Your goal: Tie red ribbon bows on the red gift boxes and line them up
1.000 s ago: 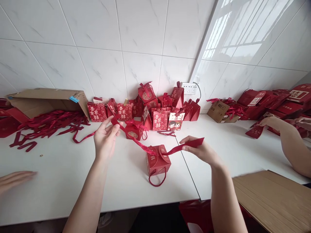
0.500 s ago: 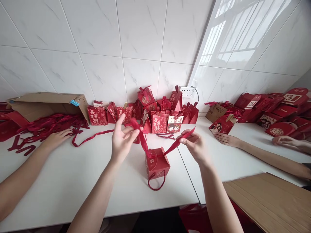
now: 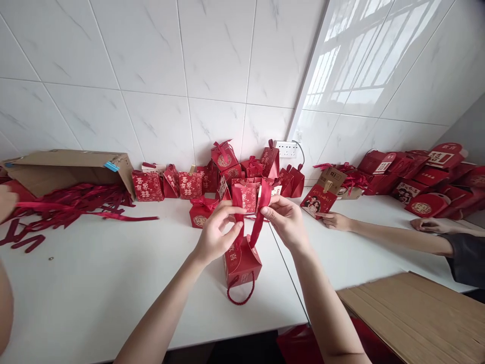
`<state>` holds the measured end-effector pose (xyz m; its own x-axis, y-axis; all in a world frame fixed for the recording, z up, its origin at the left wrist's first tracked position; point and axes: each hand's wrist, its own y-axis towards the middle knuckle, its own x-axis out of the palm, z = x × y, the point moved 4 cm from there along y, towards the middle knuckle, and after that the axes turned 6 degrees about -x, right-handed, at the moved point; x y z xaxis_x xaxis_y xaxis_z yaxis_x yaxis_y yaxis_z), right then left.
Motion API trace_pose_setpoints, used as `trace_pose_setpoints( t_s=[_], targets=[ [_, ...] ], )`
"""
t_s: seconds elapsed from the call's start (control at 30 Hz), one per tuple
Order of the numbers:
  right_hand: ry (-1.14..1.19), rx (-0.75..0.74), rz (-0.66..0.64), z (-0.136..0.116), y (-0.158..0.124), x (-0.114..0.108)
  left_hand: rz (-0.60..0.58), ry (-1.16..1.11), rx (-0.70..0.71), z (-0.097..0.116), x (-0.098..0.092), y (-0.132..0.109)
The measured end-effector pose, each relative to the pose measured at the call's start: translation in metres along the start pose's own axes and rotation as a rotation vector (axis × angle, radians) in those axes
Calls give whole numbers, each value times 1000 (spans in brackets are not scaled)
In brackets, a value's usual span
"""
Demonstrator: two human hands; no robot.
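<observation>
A small red gift box (image 3: 242, 265) stands on the white table in front of me, with a twisted cord handle (image 3: 242, 302) hanging at its near side. A red ribbon (image 3: 258, 225) comes up from the top of the box, and its two ends are raised. My left hand (image 3: 223, 230) pinches one end between thumb and fingers. The other end is pinched in my right hand (image 3: 282, 220), a short way to the right. Just behind my left hand sits another red box (image 3: 200, 212) with a bow on top.
Loose red ribbons (image 3: 83, 202) spill from a cardboard box (image 3: 68, 156) at left. Finished-looking red boxes (image 3: 227, 167) line the wall. At right, a co-worker's hand (image 3: 335, 221) touches a red box (image 3: 320, 199), near a pile of red boxes (image 3: 435, 177). Flat cardboard (image 3: 413, 313) lies lower right.
My two hands have come closer together, bringing the ribbon ends upright above the box. At left, a co-worker's arm has drawn back, pulling a ribbon along. At right, the co-worker's box has shifted left.
</observation>
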<state>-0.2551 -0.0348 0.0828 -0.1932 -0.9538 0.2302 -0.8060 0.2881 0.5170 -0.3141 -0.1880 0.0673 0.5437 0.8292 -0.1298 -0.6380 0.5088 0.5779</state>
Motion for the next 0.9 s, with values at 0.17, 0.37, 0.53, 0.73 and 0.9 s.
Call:
trace_pose_setpoints(
  t_s=[0.17, 0.37, 0.53, 0.73, 0.9],
  targets=[
    [71, -9, -16, 0, 3, 6, -90, -65, 1, 2, 6, 1],
    [41, -51, -14, -1, 5, 6, -63, -124, -22, 9, 7, 5],
    [-195, -187, -27, -11, 8, 13, -46, -111, -74, 20, 11, 11],
    [-194, -96, 55, -9, 12, 17, -28, -194, -204, 20, 8, 16],
    [-92, -17, -29, -5, 7, 21, -68, -414, -315, 9, 11, 16]
  ],
)
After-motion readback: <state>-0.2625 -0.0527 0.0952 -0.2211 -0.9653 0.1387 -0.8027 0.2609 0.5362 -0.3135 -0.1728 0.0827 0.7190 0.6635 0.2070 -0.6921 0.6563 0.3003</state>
